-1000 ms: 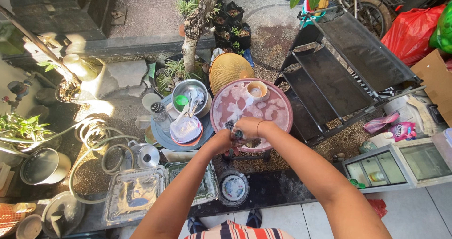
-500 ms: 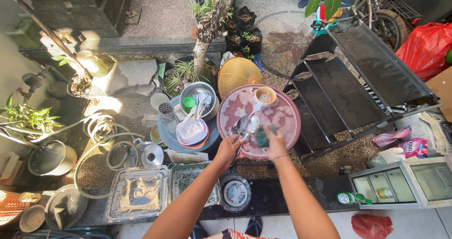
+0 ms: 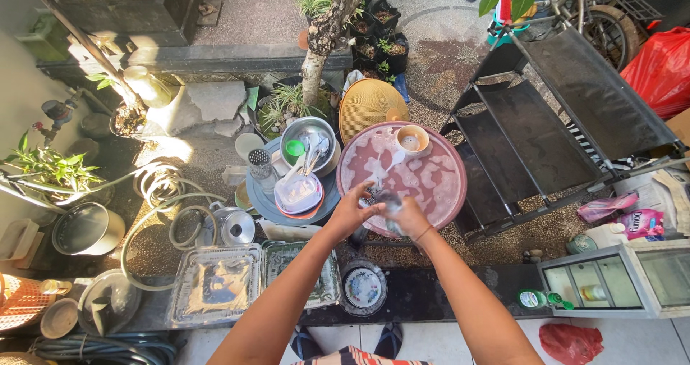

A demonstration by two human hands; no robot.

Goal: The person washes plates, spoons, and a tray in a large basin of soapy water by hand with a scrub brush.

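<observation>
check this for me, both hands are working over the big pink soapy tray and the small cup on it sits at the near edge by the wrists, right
Not quite. In the head view both hands, left and right, are over the pink soapy tray, but the small cup sits at its far edge, away from the wrists.

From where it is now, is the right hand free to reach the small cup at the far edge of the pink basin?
Probably yes. The right hand is over the pink basin, and only soapy water lies between it and the small cup. However, it seems to be holding a glass item.
</observation>
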